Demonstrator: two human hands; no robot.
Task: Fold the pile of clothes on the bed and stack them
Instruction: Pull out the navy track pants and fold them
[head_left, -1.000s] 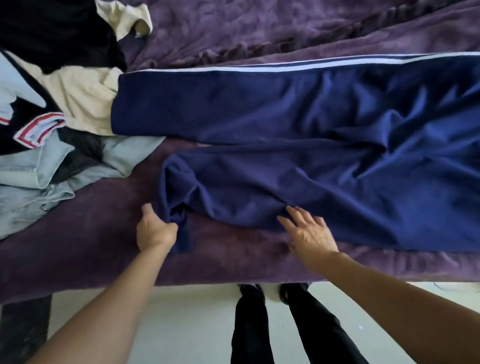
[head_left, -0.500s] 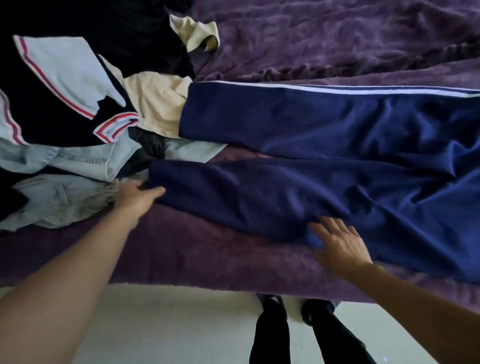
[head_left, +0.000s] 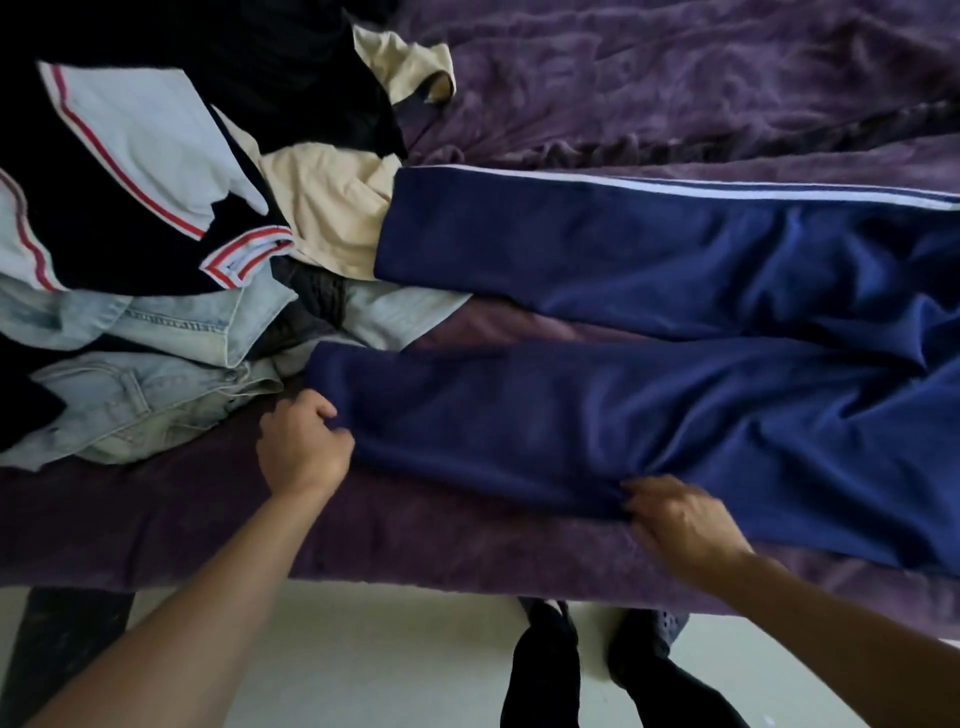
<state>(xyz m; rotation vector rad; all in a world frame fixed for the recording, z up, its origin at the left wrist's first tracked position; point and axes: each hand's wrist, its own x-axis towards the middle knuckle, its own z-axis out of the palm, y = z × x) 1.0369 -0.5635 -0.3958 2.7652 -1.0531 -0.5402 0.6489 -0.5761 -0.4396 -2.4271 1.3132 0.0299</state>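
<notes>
Standing at the near edge of the bed, the person leans over navy track trousers spread flat on its purple blanket. Their long axis runs left to right. The cuffs are to the left, and the waist end is out of sight past the right border. The two legs lie side by side, with a strip of blanket showing between them near the cuffs. The far leg carries a white stripe; the near leg is plain.

Left hand: grip closed, fingers curled round the near leg's cuff. Right hand: fingers bent onto the near edge of the same leg, further toward the waist, with cloth bunched under them. It reads as a pinch, though blur softens it.

Both grips sit on the edge nearest the person, so the rest of the garment lies away from them, across the bed. Judgement: the next move is to carry the near leg up and over onto the far leg, lifting cuff and mid-leg together.

The pile of clothes crowds the left. Pale jeans lie just beside the left hand, and a cream garment sits under the far cuff and may drag with it. Open blanket lies beyond the trousers. The pale floor and the person's dark-clad legs show below.
</notes>
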